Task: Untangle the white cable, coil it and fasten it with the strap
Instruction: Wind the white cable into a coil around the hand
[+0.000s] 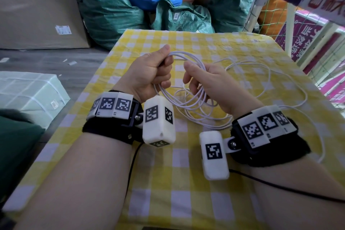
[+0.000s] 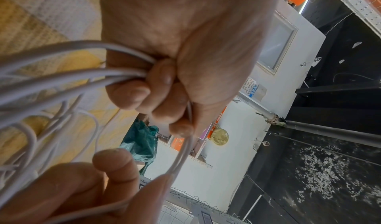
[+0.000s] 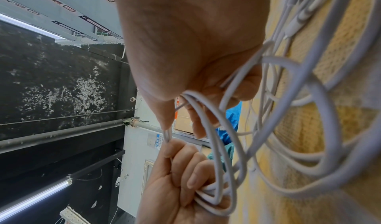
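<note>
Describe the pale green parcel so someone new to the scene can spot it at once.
Start at the yellow checked table and look off its left edge. On the grey floor there lies the pale green parcel, flat and boxy, tied with white strapping and bearing a small label. The dark green sacks behind the table are crumpled and unstrapped.

Warehouse or stockroom, woven sacks (image 1: 112, 5) (barcode-labelled), shelving (image 1: 298, 30), cardboard (image 1: 37, 9)

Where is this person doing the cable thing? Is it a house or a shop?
Probably a storeroom or the back of a shop, not a house. Stuffed green sacks with labels are piled behind the checked table, a big cardboard box stands on the left, and printed boxes fill shelving on the right.
</note>
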`<state>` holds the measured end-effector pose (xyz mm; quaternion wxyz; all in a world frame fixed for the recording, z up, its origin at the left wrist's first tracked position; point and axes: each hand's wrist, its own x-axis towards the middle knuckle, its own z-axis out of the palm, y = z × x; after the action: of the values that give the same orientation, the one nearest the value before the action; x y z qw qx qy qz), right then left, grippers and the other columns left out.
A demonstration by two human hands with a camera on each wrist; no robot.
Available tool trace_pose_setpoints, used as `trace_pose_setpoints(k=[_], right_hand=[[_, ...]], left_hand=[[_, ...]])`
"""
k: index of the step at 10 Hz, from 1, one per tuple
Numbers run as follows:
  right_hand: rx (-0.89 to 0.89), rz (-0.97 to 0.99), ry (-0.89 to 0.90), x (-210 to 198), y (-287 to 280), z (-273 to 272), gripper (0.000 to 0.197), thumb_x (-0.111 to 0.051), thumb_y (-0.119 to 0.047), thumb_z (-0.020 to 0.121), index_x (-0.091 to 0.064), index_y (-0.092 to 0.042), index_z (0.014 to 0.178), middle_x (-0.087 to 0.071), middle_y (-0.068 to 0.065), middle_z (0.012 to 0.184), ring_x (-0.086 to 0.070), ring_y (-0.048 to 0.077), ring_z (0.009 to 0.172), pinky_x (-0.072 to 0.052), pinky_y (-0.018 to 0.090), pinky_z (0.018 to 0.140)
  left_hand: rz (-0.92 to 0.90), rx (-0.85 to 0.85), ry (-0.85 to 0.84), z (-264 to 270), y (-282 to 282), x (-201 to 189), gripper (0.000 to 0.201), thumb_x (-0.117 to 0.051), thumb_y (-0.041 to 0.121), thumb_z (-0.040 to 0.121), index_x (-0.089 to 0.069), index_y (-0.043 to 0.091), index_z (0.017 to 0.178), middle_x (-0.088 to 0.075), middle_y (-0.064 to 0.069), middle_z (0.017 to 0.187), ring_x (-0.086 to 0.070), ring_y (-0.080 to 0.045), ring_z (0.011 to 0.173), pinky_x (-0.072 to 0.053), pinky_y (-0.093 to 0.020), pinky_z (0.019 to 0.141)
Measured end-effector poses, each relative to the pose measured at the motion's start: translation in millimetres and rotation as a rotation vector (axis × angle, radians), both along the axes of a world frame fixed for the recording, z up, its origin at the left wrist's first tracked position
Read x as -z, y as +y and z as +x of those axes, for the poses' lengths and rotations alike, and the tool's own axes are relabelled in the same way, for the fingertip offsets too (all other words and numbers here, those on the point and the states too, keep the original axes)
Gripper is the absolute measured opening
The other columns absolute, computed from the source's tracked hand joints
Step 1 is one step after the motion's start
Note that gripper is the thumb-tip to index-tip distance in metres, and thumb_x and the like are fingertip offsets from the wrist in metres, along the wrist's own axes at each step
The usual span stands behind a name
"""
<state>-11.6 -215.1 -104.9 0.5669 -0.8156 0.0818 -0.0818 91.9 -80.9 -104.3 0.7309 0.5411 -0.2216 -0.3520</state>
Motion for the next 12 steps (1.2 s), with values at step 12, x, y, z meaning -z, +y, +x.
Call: trace_pose_setpoints(k=[12], right_hand=[[0.038, 0.071, 0.033, -0.9, -1.1, -0.9, 0.036, -0.057, -0.039, 0.091, -0.061, -0.009, 0.072, -0.053, 0.003, 0.056, -0.043, 0.008, 0.037, -0.035, 0.017, 0.037]], left_hand=[[0.015, -0.092, 0.006, -2.3, -0.5, -0.7, 0.043, -0.036, 0.038, 0.1, -0.043, 0.017, 0.063, -0.022, 0.008, 0.042, -0.018, -0.005, 0.034, -0.029, -0.017, 0.038]])
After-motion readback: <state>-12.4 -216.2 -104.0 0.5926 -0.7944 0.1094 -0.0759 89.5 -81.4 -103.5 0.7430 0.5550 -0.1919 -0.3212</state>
